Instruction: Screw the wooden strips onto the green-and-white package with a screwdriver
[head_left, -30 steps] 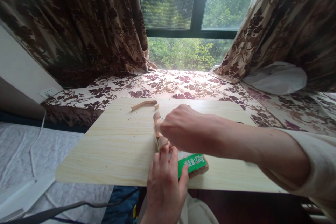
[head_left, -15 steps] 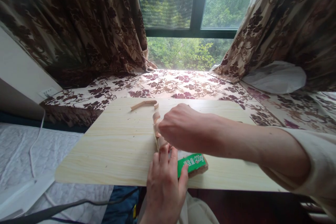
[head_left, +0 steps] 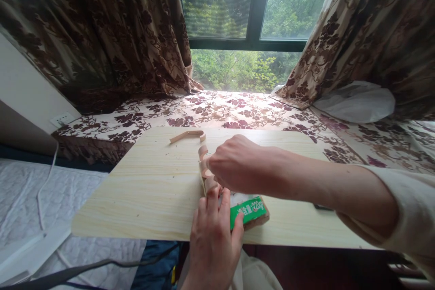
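Note:
My left hand (head_left: 217,226) rests on a small cardboard box (head_left: 251,214) with a green printed side reading "220g". Its thumb presses the green side, and its fingers hold the box near its left end. Over the far part of the box, my right hand (head_left: 234,163) is closed in a fist, knuckles up. What its fingers hold, if anything, is hidden beneath the hand. Curled light-brown strips (head_left: 205,167) stand along the box's left side, between the two hands. Another bent brown strip (head_left: 186,135) lies apart on the table, farther off.
The pale wood-grain table (head_left: 136,190) bears small dark crumbs. A dark flat object (head_left: 322,207) shows partly under my right forearm. Beyond the table is a flowered window seat (head_left: 217,106) with a whitish bag (head_left: 356,102). A cable (head_left: 50,176) hangs over the bed at left.
My right hand has shifted very slightly to the right, and its forearm a little, uncovering more of the dark object. The left hand and box have stayed put.

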A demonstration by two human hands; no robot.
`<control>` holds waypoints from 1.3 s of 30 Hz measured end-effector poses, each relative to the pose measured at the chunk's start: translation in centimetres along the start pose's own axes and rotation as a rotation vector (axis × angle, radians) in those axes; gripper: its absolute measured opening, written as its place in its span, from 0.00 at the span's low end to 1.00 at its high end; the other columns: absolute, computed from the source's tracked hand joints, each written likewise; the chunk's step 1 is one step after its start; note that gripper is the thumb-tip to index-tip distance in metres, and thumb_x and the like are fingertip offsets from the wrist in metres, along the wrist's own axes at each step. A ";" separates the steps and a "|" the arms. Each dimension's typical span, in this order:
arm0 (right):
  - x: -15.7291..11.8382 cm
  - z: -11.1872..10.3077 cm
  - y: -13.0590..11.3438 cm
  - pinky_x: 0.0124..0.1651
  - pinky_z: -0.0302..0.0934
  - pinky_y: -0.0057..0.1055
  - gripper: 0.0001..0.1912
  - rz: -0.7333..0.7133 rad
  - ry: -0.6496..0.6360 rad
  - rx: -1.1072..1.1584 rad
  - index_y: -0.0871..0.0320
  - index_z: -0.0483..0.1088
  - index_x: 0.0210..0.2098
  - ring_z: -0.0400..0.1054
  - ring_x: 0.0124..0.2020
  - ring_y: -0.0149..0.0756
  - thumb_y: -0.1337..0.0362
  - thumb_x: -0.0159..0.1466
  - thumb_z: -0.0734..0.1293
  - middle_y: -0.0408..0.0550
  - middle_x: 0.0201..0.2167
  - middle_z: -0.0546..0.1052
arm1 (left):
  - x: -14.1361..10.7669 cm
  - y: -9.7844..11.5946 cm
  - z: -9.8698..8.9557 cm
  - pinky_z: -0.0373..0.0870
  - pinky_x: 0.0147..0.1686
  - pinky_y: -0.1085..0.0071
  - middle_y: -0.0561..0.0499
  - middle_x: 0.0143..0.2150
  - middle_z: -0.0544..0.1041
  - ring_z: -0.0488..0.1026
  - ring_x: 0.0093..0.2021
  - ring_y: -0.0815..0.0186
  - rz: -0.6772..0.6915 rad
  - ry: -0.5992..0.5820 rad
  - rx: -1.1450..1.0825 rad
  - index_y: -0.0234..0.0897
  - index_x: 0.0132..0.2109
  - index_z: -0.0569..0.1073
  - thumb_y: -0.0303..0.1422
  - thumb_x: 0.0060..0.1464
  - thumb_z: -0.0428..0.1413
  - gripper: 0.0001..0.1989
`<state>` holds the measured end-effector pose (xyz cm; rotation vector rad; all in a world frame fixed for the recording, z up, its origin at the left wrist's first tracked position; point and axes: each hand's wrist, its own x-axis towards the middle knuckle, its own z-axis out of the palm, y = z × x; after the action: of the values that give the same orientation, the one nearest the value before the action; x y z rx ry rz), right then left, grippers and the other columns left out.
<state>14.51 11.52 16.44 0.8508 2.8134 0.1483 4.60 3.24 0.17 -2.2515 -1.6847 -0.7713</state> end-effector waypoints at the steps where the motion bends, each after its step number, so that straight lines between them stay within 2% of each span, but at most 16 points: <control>1: -0.1 -0.1 0.1 0.23 0.46 0.27 0.08 0.008 -0.010 -0.006 0.63 0.71 0.26 0.63 0.21 0.32 0.73 0.59 0.62 0.50 0.18 0.72 | 0.0 0.0 0.0 0.73 0.39 0.59 0.41 0.52 0.69 0.68 0.44 0.55 -0.002 0.003 0.004 0.33 0.55 0.66 0.32 0.52 0.53 0.22; 5: -0.5 -0.7 0.1 0.21 0.43 0.29 0.08 -0.018 -0.004 -0.032 0.62 0.70 0.27 0.62 0.20 0.32 0.75 0.57 0.61 0.48 0.19 0.72 | 0.1 -0.1 -0.1 0.73 0.40 0.60 0.41 0.53 0.68 0.68 0.44 0.56 0.000 -0.010 0.005 0.33 0.56 0.65 0.32 0.54 0.52 0.22; 9: -0.5 -0.4 0.2 0.20 0.42 0.29 0.08 -0.036 0.005 -0.023 0.62 0.70 0.30 0.61 0.20 0.32 0.76 0.57 0.61 0.48 0.20 0.73 | 0.1 -0.1 -0.2 0.73 0.39 0.60 0.41 0.54 0.68 0.67 0.44 0.56 0.012 -0.010 0.001 0.32 0.57 0.64 0.33 0.55 0.51 0.23; 15: -0.2 0.0 0.5 0.21 0.43 0.29 0.08 0.032 -0.012 -0.024 0.61 0.69 0.24 0.63 0.21 0.33 0.72 0.58 0.62 0.52 0.20 0.74 | 0.2 0.0 -0.1 0.73 0.39 0.58 0.40 0.52 0.68 0.67 0.44 0.55 0.015 0.002 0.002 0.32 0.56 0.66 0.31 0.53 0.52 0.22; 21: -0.6 -0.3 0.7 0.22 0.46 0.29 0.09 -0.055 -0.030 0.003 0.60 0.70 0.25 0.64 0.23 0.34 0.73 0.59 0.61 0.50 0.20 0.73 | 0.2 0.0 -0.2 0.74 0.39 0.58 0.39 0.53 0.68 0.67 0.44 0.55 0.003 0.003 -0.001 0.30 0.58 0.63 0.31 0.53 0.53 0.25; 29: -0.5 0.1 1.2 0.22 0.44 0.29 0.07 0.057 -0.025 0.034 0.60 0.70 0.31 0.65 0.24 0.33 0.68 0.61 0.61 0.51 0.23 0.75 | 0.1 -0.1 0.0 0.73 0.41 0.58 0.40 0.55 0.67 0.67 0.45 0.55 0.021 0.008 0.000 0.30 0.57 0.65 0.32 0.54 0.51 0.23; 32: -0.8 -0.1 1.3 0.21 0.43 0.29 0.05 0.015 0.001 0.033 0.60 0.70 0.31 0.64 0.22 0.32 0.69 0.59 0.62 0.49 0.23 0.74 | 0.2 0.0 -0.1 0.73 0.41 0.57 0.39 0.55 0.67 0.67 0.45 0.55 0.020 0.006 0.008 0.30 0.57 0.65 0.32 0.54 0.51 0.23; 35: -0.9 -0.1 1.4 0.21 0.43 0.30 0.06 -0.046 0.017 0.023 0.60 0.69 0.28 0.63 0.22 0.32 0.72 0.58 0.62 0.47 0.22 0.73 | 0.2 0.0 -0.1 0.73 0.40 0.57 0.39 0.54 0.68 0.68 0.44 0.55 0.006 -0.004 0.006 0.30 0.57 0.65 0.32 0.54 0.51 0.23; 39: -0.6 0.2 1.4 0.22 0.44 0.30 0.07 0.016 -0.018 0.055 0.60 0.70 0.31 0.65 0.24 0.33 0.69 0.61 0.60 0.50 0.24 0.75 | 0.2 0.0 0.0 0.73 0.41 0.57 0.40 0.55 0.67 0.68 0.45 0.55 0.013 0.008 -0.006 0.30 0.57 0.65 0.31 0.54 0.51 0.23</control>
<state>15.75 12.34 16.52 0.8817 2.8066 0.0655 4.60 3.41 0.28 -2.2578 -1.6646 -0.7826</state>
